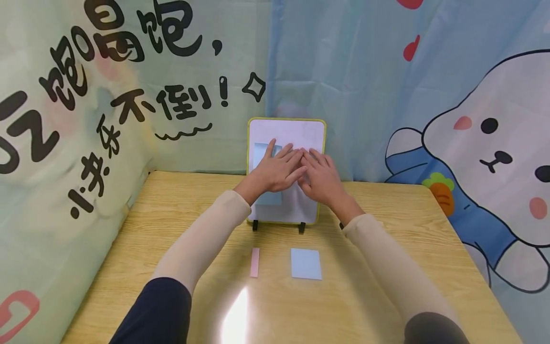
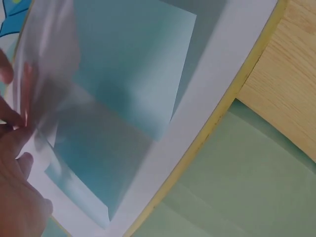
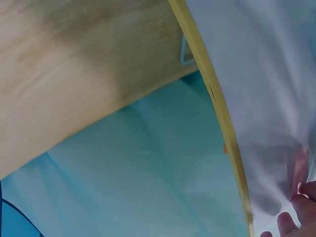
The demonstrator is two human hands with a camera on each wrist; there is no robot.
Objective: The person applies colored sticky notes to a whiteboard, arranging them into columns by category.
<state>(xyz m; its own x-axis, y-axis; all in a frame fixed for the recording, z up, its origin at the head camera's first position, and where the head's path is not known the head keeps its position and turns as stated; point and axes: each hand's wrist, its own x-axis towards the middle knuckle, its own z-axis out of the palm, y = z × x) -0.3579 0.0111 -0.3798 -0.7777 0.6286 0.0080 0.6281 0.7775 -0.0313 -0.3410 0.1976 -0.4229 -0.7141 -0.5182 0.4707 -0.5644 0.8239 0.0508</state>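
My left hand and right hand meet at the middle of a white board with a yellow rim. Their fingers are extended, with the fingertips close together. In the left wrist view, fingertips lie at one end of a small pink strip on the board. The right wrist view shows right-hand fingertips at this pink strip too. Left of it on the board are a light blue square sheet and another blue sheet with a lifted, curling edge. The left hand partly covers these sheets in the head view.
Black feet hold the board up on the wooden table. In front of it lie another pink strip and a light blue square of paper. A printed curtain hangs behind the board.
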